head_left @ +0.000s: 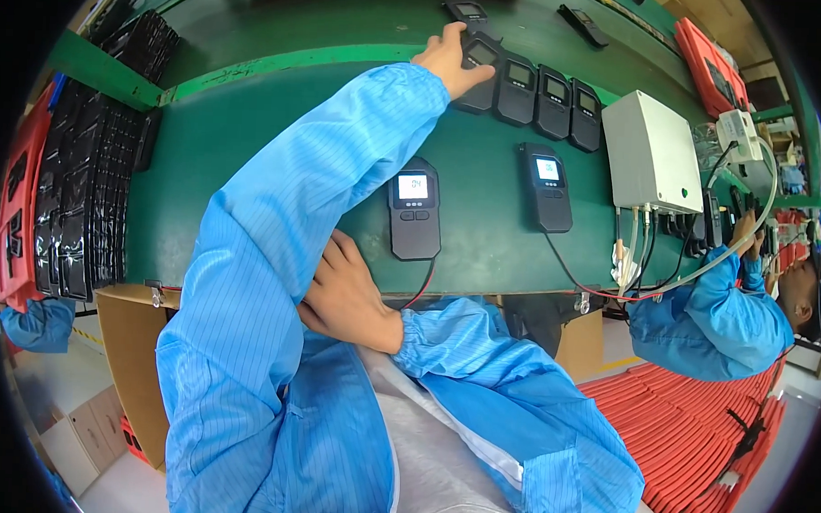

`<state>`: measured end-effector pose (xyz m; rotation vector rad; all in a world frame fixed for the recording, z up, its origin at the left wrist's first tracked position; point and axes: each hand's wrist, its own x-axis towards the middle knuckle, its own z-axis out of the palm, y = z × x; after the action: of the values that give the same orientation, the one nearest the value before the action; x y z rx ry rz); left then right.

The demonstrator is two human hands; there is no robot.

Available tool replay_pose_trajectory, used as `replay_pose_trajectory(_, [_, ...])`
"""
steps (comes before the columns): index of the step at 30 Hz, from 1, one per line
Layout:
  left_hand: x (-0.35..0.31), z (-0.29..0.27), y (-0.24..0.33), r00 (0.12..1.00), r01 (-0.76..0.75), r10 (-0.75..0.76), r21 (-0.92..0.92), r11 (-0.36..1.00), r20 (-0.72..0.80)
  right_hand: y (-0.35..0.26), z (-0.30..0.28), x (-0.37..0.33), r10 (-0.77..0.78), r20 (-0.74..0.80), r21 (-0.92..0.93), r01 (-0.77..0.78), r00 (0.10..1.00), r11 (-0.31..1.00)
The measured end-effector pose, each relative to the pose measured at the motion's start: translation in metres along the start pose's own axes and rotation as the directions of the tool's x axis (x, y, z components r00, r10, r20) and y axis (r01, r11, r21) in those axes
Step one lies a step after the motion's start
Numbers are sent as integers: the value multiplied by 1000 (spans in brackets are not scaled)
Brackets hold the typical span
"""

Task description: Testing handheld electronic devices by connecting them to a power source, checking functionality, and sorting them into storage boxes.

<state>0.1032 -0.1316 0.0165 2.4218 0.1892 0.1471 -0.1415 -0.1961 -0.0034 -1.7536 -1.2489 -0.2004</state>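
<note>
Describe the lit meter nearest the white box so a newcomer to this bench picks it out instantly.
Start at the green table and find the white box toward its right. Just left of that box lies a dark handheld meter, a cable leaving its lower end. Its lit screen sets it apart from the unlit row behind, its nearness to the box from the other lit meter.

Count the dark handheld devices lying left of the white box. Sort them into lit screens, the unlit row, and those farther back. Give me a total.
Devices with lit screens: 2
Unlit devices in the row: 4
Devices farther back: 2
Total: 8
</note>
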Motion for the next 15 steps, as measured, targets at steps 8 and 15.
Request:
replay_pose_trajectory(8, [-7, -40, -53, 997, 0, 14, 170, 985, -81, -2, 2, 7, 23, -39, -23, -24, 999, 999])
replay_pose_trajectory(15, [-24, -54, -51, 997, 41, -54, 221, 974, 53, -2, 1, 9, 22, -16, -39, -23, 1000, 999])
